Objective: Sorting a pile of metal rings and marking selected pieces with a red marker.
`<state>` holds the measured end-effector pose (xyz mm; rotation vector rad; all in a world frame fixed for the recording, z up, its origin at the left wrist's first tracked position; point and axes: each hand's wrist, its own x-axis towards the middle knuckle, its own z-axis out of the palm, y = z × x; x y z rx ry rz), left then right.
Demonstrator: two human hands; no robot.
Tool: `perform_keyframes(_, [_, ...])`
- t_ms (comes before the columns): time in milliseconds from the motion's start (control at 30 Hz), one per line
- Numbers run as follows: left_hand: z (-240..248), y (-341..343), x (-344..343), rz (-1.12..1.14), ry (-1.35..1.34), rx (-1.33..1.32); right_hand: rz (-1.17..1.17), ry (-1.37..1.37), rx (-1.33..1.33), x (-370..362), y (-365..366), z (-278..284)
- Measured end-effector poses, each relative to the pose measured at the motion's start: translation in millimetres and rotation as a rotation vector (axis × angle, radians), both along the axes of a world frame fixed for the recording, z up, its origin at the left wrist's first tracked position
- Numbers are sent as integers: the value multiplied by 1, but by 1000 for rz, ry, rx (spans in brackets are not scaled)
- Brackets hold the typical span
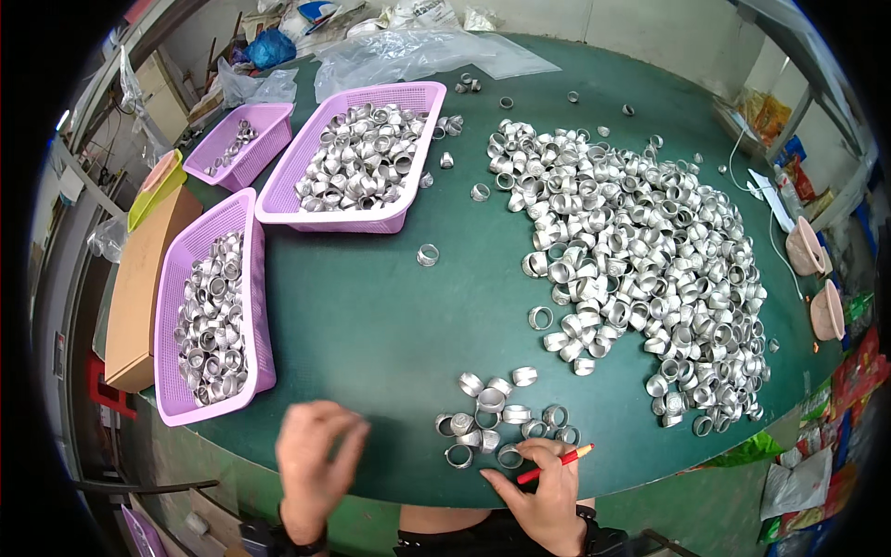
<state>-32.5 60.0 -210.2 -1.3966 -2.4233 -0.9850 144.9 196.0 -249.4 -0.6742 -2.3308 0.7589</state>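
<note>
My right hand (548,492) is at the table's near edge, with a red pencil-like marker (557,462) with a pale tip held in it. Its thumb and forefinger reach to a silver metal ring (509,456), touching it or very close. Several more rings form a small cluster (490,401) just beyond these fingers. My left hand (318,455), blurred by motion, hovers over the near edge, right of the low purple basket (263,343). Its fingers are bent, and whether anything is between them cannot be made out.
A large heap of metal rings (640,251) covers the right of the green table (371,306). Another purple basket (269,209) of rings stands beyond, with a smaller one (264,139) behind. A cardboard box (139,297) lies at the left; clear plastic sheets (418,56) at the back.
</note>
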Motion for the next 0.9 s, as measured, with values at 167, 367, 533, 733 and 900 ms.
perform_keyframes(167, [-23,19,45,-274,-256,-94,113,-31,-56,5,3,2])
perform_keyframes(367, [-20,21,61,-288,-341,-167,118,-21,-210,16,4,20])
perform_keyframes(533, [-21,25,57,-336,-297,-232,180,103,-248,18,8,7])
perform_keyframes(733, [-14,18,69,-398,-935,15,263,379,-818,31,0,12])
perform_keyframes(900, [-25,13,85,-359,-1349,321,390,469,-882,33,-4,14])
